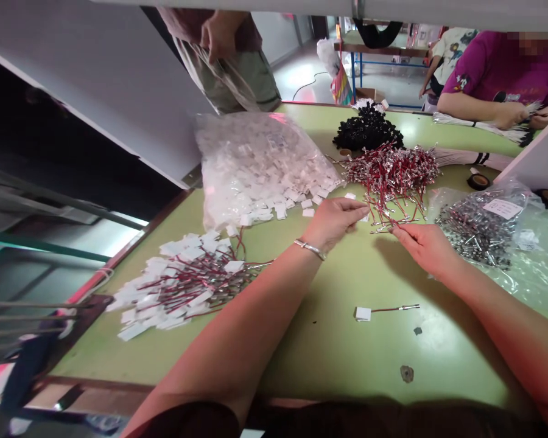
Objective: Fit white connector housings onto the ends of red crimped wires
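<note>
Head view: I have the left hand (pixel 333 220) pinching a white connector (pixel 364 216) and the right hand (pixel 422 243) pinching a red wire (pixel 382 227) beside the wire pile (pixel 393 167) toward the table's (pixel 347 359) far edge, where I reckon tangled strands could snag and drag out.

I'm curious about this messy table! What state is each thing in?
Left hand: pinching a small white connector.
Right hand: pinching a thin red wire.
Clear plastic bag of white connectors: open, spilling out.
Heap of red metal-tipped wires: tangled, loose.
Pile of white connectors with red wires: joined, heaped.
Single wired white connector: lying flat, untouched.
</note>
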A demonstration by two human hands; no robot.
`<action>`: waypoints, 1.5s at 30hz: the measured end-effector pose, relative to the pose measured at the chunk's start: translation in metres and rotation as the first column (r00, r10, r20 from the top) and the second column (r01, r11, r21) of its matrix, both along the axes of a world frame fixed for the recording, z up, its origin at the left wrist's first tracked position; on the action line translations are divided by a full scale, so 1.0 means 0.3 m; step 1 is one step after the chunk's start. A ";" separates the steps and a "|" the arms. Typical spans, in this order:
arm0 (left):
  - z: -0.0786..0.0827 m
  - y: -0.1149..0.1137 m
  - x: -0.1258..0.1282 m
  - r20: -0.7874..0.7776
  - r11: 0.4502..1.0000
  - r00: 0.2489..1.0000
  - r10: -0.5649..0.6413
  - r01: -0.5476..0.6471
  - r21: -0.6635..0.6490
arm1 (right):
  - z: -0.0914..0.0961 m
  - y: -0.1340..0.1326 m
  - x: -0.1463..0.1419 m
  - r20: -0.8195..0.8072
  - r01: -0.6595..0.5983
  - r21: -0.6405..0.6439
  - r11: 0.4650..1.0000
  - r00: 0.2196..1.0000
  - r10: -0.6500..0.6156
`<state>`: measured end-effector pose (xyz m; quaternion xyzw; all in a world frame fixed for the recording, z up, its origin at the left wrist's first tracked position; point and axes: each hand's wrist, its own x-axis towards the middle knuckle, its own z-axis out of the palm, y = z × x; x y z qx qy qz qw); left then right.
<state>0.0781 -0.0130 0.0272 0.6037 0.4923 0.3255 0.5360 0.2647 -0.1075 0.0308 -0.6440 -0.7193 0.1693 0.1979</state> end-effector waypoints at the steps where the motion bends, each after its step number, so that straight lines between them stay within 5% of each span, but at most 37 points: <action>1: 0.001 -0.007 0.010 0.150 0.992 0.988 0.027 -0.008 -0.127 | 0.000 0.000 0.002 -0.023 -0.001 0.017 1.000 1.000 0.001; 4: -0.014 -0.019 0.037 0.397 0.923 0.907 0.137 0.029 -0.384 | -0.004 -0.001 0.003 -0.056 -0.014 -0.007 1.000 0.998 0.014; 7: -0.027 -0.028 0.051 0.462 0.885 0.874 0.152 0.088 -0.456 | -0.015 0.000 -0.002 -0.046 -0.033 -0.072 0.997 0.998 0.029; 17: -0.017 -0.049 0.050 0.476 0.894 0.875 0.083 0.145 -0.424 | -0.009 -0.004 -0.011 0.076 0.054 -0.102 0.993 0.996 -0.046; 24: -0.031 -0.077 0.066 0.237 0.970 0.964 -0.122 0.167 -0.179 | 0.000 0.003 -0.005 0.239 0.063 -0.128 0.990 0.970 -0.031; 29: -0.037 -0.087 0.062 0.282 0.920 0.924 -0.257 0.324 -0.222 | -0.005 0.002 0.000 0.238 -0.160 -0.099 0.982 0.955 0.179; 37: -0.081 -0.084 0.047 0.308 0.862 0.881 -0.360 0.441 -0.252 | -0.009 -0.014 -0.028 0.244 -0.128 -0.115 0.985 0.958 0.153; 39: -0.066 -0.055 0.029 0.236 0.836 0.850 -0.470 0.515 -0.189 | -0.012 -0.012 -0.032 0.171 -0.159 -0.108 0.981 0.969 0.176; 41: -0.042 -0.008 0.007 -0.018 0.821 0.821 -0.570 0.569 -0.045 | -0.010 -0.015 -0.045 0.138 -0.178 -0.146 0.973 0.970 0.198; 42: -0.033 0.019 -0.003 -0.214 0.837 0.830 -0.515 0.541 0.081 | -0.005 -0.021 -0.056 0.145 -0.185 -0.184 0.965 0.966 0.213; 43: -0.029 0.046 -0.010 -0.388 0.860 0.860 -0.331 0.444 0.250 | 0.004 -0.029 -0.070 0.151 -0.202 -0.229 0.952 0.959 0.240; 45: -0.042 0.093 -0.014 -0.537 0.801 0.843 -0.015 0.332 0.498 | 0.029 -0.047 -0.094 0.129 -0.274 -0.319 0.907 0.936 0.327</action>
